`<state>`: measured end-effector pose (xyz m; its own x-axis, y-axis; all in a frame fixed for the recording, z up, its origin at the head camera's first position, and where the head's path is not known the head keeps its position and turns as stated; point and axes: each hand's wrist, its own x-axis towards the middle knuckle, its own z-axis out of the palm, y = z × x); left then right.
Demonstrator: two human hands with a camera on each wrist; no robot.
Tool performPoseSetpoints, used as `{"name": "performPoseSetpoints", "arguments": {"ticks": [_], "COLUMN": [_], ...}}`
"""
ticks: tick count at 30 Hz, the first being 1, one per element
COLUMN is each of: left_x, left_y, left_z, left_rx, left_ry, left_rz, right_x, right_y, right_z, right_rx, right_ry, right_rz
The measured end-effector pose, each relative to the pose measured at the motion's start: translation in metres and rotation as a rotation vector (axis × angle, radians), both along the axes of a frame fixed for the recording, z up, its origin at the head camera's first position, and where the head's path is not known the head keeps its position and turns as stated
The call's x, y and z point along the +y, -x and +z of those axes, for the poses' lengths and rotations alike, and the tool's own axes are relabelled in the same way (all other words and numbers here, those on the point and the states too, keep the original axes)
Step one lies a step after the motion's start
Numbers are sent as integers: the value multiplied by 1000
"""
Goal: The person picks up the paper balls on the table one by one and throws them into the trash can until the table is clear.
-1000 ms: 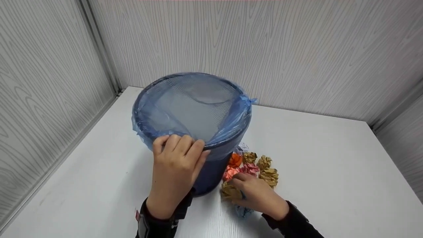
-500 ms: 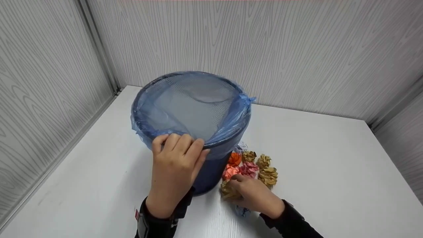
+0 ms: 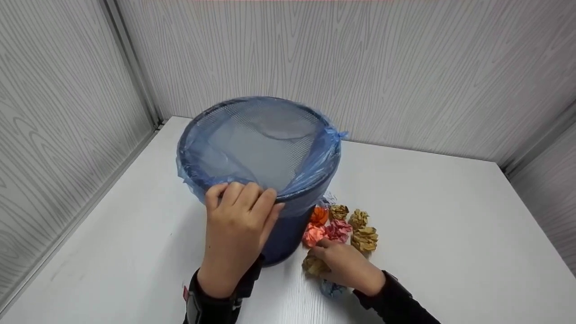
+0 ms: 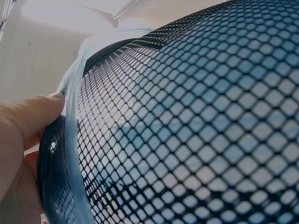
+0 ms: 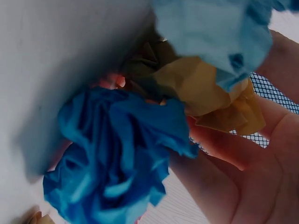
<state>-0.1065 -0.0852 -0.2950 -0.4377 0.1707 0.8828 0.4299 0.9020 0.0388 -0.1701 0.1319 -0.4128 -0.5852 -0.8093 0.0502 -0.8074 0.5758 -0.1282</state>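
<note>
A mesh wastebasket (image 3: 285,236) lined with a thin blue plastic bag (image 3: 321,155) stands upright on the table. My left hand (image 3: 236,229) grips its near rim, fingers hooked over the top; in the left wrist view the thumb (image 4: 42,109) presses the outer side, over the mesh (image 4: 187,112). To the right of the basket, my right hand (image 3: 346,263) holds a brown crumpled paper ball (image 3: 314,265) low at the table, fingers curled round it. In the right wrist view, a dark blue paper ball (image 5: 117,154) and a light blue one (image 5: 212,37) lie close to that hand.
Beyond the right hand several crumpled paper balls cluster against the basket: orange (image 3: 319,216), pink (image 3: 315,235), dark pink (image 3: 339,230) and olive-brown (image 3: 364,238). White shredded-looking paper (image 3: 328,199) lies behind them. Grey wood-grain panels (image 3: 360,67) enclose the white table (image 3: 450,234).
The right hand has drawn its fingers in around the brown ball, which has shifted slightly. The left hand keeps its grip on the rim, and the basket stays put.
</note>
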Motion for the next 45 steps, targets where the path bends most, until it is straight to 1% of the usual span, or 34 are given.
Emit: {"name": "performPoseSetpoints", "arguments": {"ticks": [10, 16, 23, 27, 33, 37, 42, 45], "left_x": [-1, -1, 0, 0, 0, 0, 0, 0], "left_y": [-2, -4, -3, -3, -2, -2, -1, -1], "left_z": [-1, 0, 0, -1, -1, -1, -1, -1], "left_rx": [3, -16, -21, -16, -17, -23, -20, -18], "left_ry": [-14, -7, -4, -1, 1, -2, -4, -3], "left_rz": [-5, 0, -2, -2, -7, -9, -11, -9], "right_x": [-1, 0, 5, 10, 20, 26, 32, 34], "right_y": [-1, -3, -6, -7, -6, -4, 1, 5], "right_z": [1, 7, 16, 25, 36, 41, 46, 48], "right_rx": [11, 18, -10, -37, -11, -19, -7, -9], "right_ry": [10, 97, 206, 245, 287, 343, 417, 491], "right_rz": [18, 40, 55, 44, -14, -51, -53, -47]}}
